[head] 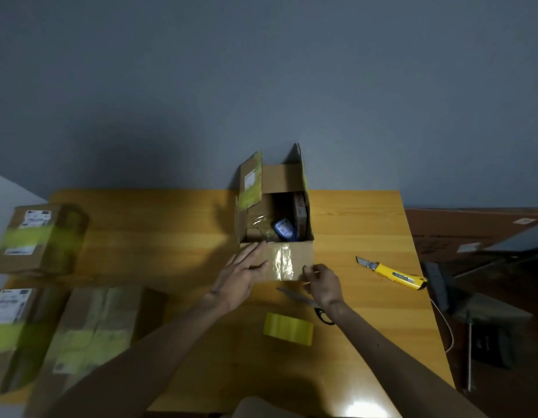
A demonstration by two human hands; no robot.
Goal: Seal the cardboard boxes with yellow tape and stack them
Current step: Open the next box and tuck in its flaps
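Observation:
An open cardboard box stands on the wooden table, its flaps up and small items inside. My left hand lies with straight fingers against the box's near front wall. My right hand pinches the lower right corner of that wall. A roll of yellow tape lies on the table just in front of me. Three boxes sealed with yellow tape sit at the left: one at the far left, one at the near left edge and a flatter one beside it.
Scissors lie under my right wrist. A yellow utility knife lies at the right of the table with its blade out. Past the table's right edge is dark floor with clutter and a cable. A grey wall rises behind.

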